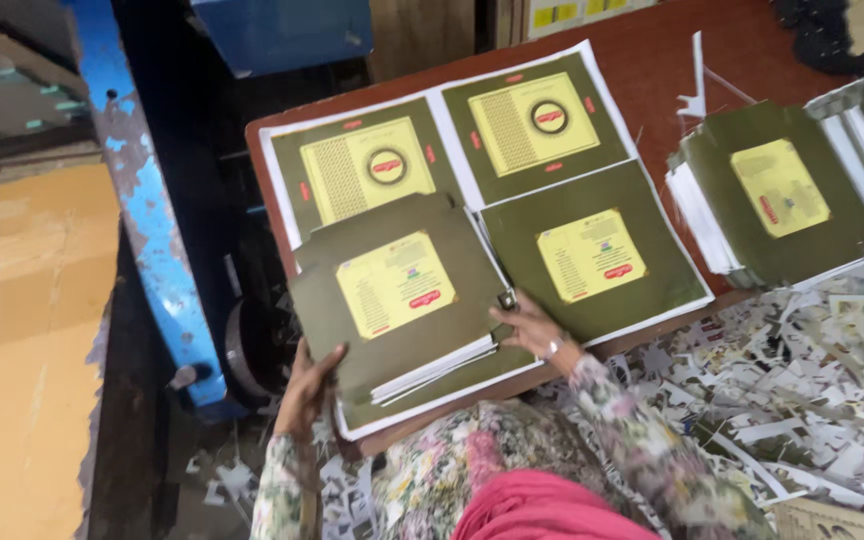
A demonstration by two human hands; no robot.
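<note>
Left hand (304, 392): fingers curled over the near-left edge of a stack of die-cut olive cards (392, 300), palm side hidden. Right hand (532, 325): clamped on the stack's right corner, thumb under, tips obscured. Stack lies on an uncut printed sheet (542, 190) overhanging the table edge (272, 215). Paper trimmings (782, 400) crowd its right.
</note>
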